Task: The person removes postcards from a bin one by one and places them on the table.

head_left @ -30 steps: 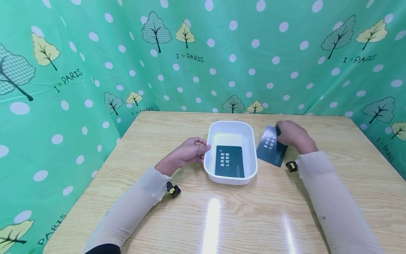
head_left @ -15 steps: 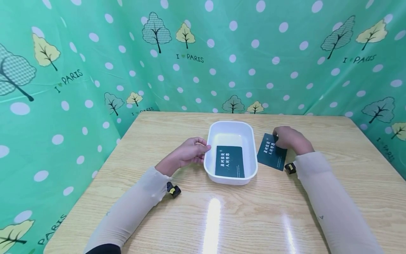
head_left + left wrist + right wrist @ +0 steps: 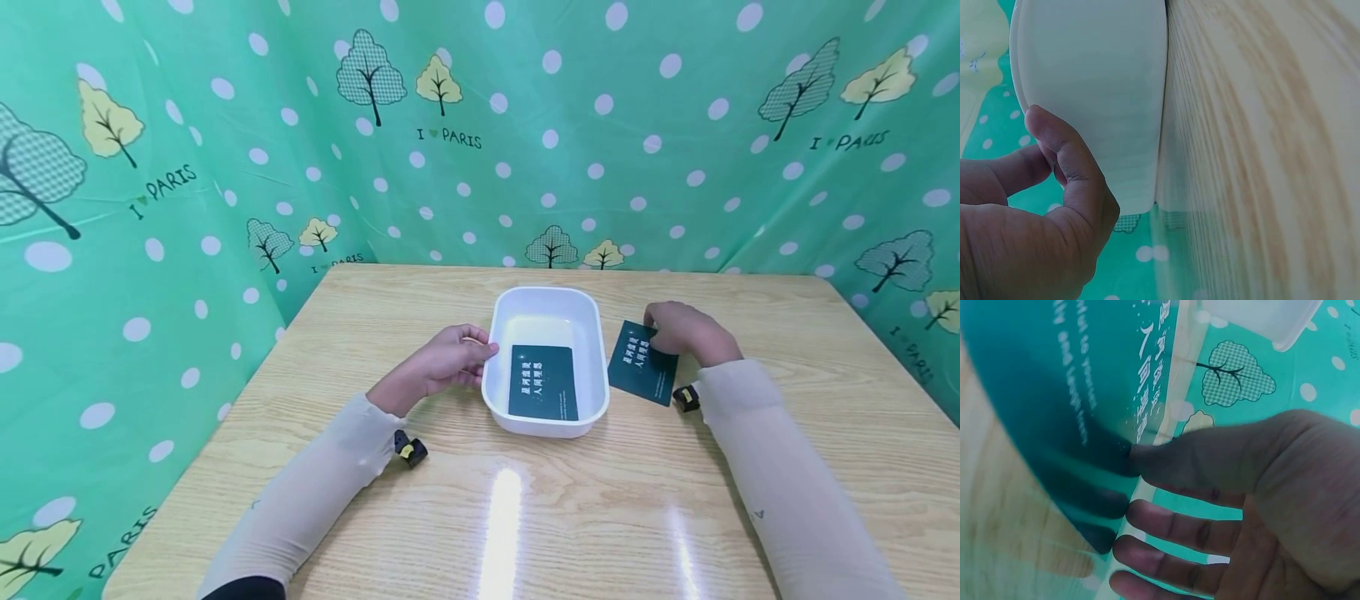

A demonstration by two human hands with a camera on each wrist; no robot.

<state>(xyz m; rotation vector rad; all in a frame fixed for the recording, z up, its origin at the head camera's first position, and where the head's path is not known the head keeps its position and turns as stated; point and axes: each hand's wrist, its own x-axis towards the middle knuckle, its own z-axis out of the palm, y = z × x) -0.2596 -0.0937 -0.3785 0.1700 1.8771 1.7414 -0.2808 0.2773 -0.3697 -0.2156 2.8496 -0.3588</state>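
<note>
My left hand (image 3: 459, 357) grips the left rim of a white plastic tub (image 3: 545, 428), thumb at the top edge, fingers against the outer wall. The tub's pale side fills much of the left wrist view, with the left hand (image 3: 1041, 231) at its rim. Inside lies a dark green card (image 3: 542, 383) with white lettering. To the tub's right, a similar green card (image 3: 637, 367) lies on the table. My right hand (image 3: 686, 329) is over its upper right part. In the right wrist view, thumb and fingertips touch the glossy card (image 3: 1054, 381), which mirrors them.
A light wood table (image 3: 450, 517) carries everything. Behind and to the left hangs a green curtain (image 3: 480, 192) with white dots and trees, close to the table's back edge. Small black wrist devices, one at the left sleeve (image 3: 330, 475), stay near the tabletop.
The right-hand card has gone from tilted and shiny to lying flat, shifting slightly toward me. My right hand has come down with it. The left hand and tub stay put.
</note>
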